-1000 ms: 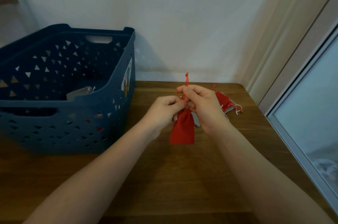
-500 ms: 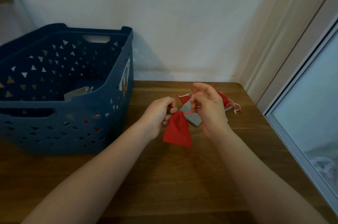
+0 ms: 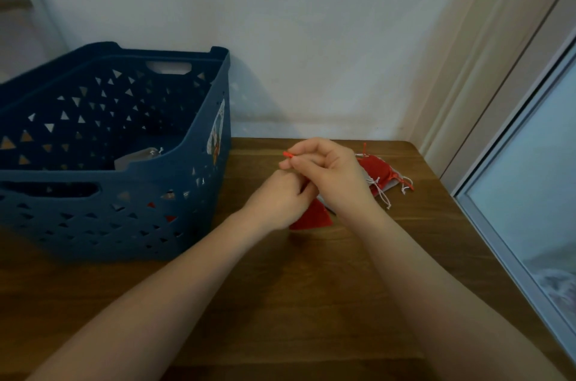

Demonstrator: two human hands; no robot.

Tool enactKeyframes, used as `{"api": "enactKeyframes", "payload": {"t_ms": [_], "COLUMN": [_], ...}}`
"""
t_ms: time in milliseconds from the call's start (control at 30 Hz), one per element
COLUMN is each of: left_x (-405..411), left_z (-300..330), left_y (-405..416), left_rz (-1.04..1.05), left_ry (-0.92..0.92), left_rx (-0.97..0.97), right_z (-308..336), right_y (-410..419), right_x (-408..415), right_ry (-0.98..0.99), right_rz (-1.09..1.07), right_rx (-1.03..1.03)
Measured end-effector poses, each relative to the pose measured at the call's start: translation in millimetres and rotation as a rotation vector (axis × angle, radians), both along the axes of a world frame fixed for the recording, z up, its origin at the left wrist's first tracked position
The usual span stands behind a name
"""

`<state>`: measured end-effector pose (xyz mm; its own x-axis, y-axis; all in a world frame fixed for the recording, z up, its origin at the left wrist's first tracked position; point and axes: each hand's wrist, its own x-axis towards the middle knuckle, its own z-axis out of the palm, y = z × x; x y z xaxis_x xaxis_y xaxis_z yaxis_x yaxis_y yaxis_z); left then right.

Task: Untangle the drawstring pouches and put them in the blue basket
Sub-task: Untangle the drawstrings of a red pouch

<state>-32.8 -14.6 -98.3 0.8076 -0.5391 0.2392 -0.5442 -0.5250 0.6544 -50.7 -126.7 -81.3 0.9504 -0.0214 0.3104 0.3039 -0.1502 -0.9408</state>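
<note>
Matt cloth pouch (image 3: 311, 218); perforated plastic basket (image 3: 174, 169); wood-grain table (image 3: 280, 302).

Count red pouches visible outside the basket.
2: one red fabric drawstring pouch held between both hands, another red fabric pouch lying on the wooden table behind the right hand. More may be hidden in that pile.

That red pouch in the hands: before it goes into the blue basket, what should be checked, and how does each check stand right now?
1. Left hand grips the red pouch: ok.
2. Right hand pinches its red drawstring: ok.
3. String free of the tangled pile: cannot tell, the hands hide it.
4. Blue basket open at the top, beside the hands: ok.
5. Room inside the basket: ok, one pale pouch lies there.
</note>
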Motion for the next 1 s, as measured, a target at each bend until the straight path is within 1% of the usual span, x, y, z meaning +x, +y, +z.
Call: {"api": "enactKeyframes", "payload": {"t_ms": [33,100,167,233,333,400,433,500,633,700,800,833,867,1000], "left_x": [0.3,0.3,1.5,4.4,7.5,6.0,4.8,3.4,3.6,3.5,2.7,2.3,2.1,2.0], "left_z": [0.5,1.5,0.5,-1.8,-4.7,-3.9,-2.8,-1.8,0.6,1.1,0.9,1.1,1.4,3.6], "left_y": [0.7,2.3,4.5,8.4,13.8,14.2,14.0,15.5,22.9,25.7,28.6,29.5,30.4,33.0], "left_rz": [0.01,0.046,0.068,0.077,0.087,0.09,0.096,0.122,0.104,0.093,0.076,0.07,0.068,0.042], "left_ry": [0.005,0.084,0.202,0.289,0.333,0.341,0.347,0.375,0.542,0.574,0.572,0.565,0.553,0.53], "left_rx": [-0.009,-0.021,-0.083,-0.17,-0.211,-0.223,-0.235,-0.257,-0.38,-0.383,-0.343,-0.325,-0.306,-0.289], "right_z": [-0.3,-2.5,-6.1,-11.9,-18.8,-21.7,-21.9,-20.2,-19.5,-20.5,-20.8,-19.1,-17.0,-17.1], "right_y": [-1.6,-8.1,-16.8,-23.5,-25.9,-25.9,-26.0,-25.3,-23.5,-25.2,-29.9,-29.3,-28.0,-21.5], "right_x": [-0.2,-0.7,-1.9,-1.2,0.2,2.7,3.6,3.2,-2.9,-6.3,-7.6,-8.3,-9.4,-9.7], "right_ry": [-0.02,-0.035,-0.031,-0.034,-0.008,-0.051,-0.079,-0.124,-0.2,-0.217,-0.222,-0.181,-0.138,0.003], "right_rz": [0.007,-0.038,-0.099,-0.109,-0.044,-0.08,-0.107,-0.115,-0.037,0.0,0.076,0.119,0.157,0.174], "right_rx": [-0.045,-0.163,-0.347,-0.536,-0.73,-0.852,-0.862,-0.819,-0.784,-0.821,-0.89,-0.858,-0.784,-0.391]}}
